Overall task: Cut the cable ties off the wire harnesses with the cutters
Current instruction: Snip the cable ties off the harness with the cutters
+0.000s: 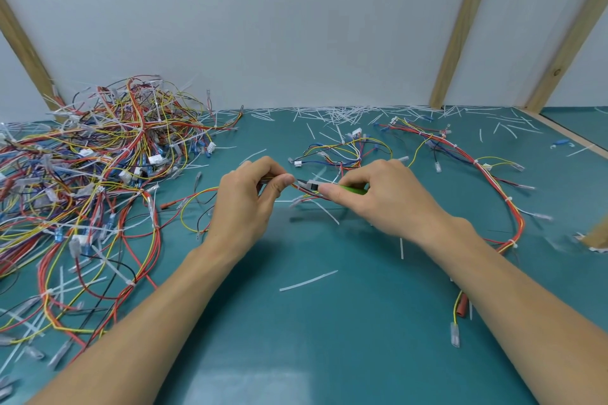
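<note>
My left hand [250,197] pinches a bundle of red, yellow and black wires of one harness [197,197] between thumb and fingers at the table's middle. My right hand [378,194] grips green-handled cutters [353,189]. Their metal jaws [307,184] point left and sit at the wires just beside my left thumb. A white cable tie [297,200] hangs from the bundle right below the jaws. Whether the jaws are around a tie is too small to tell.
A big tangled pile of harnesses [98,174] fills the left of the green table [312,339]. More harnesses [477,168] lie spread at the right. Cut white tie scraps [345,115] litter the back edge and the middle. Wooden posts [460,26] lean on the wall.
</note>
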The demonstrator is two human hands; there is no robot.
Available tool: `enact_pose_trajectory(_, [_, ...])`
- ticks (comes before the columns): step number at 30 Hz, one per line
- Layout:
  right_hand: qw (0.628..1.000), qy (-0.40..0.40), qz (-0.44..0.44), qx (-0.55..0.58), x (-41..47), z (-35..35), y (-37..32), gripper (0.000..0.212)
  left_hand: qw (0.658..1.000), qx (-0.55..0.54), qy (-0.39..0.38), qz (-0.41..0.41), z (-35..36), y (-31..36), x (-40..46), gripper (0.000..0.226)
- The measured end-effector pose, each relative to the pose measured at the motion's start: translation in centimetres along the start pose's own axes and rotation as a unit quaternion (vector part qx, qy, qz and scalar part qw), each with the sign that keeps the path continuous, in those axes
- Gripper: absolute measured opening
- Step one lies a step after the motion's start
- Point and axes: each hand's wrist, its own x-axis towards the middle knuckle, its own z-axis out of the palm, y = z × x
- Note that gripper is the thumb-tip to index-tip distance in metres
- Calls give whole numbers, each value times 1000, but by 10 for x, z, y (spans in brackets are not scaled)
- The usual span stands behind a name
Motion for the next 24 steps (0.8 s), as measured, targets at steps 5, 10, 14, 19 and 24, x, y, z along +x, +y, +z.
enact_pose_trajectory(5, [1000, 1, 5, 2, 1, 2, 2, 78, 1000, -3, 0, -2, 0, 1, 0, 10])
enact_pose_trajectory(10, [997, 52, 37, 42, 2, 8, 4, 68, 1000, -12, 10, -11, -1, 3, 0, 12])
enact_pose_trajectory(14, [980, 114, 72, 144, 6, 6, 7, 66, 999, -18, 17, -26, -2, 4, 1, 13])
enact_pose_trajectory(19, [972, 133, 91, 170, 7, 3, 10, 22, 998, -31, 29, -54, -2, 8, 2, 14])
enact_pose_trajectory(24, [972, 61, 53, 222, 6, 5, 6, 27, 996, -37, 40, -66, -4, 13, 2, 16])
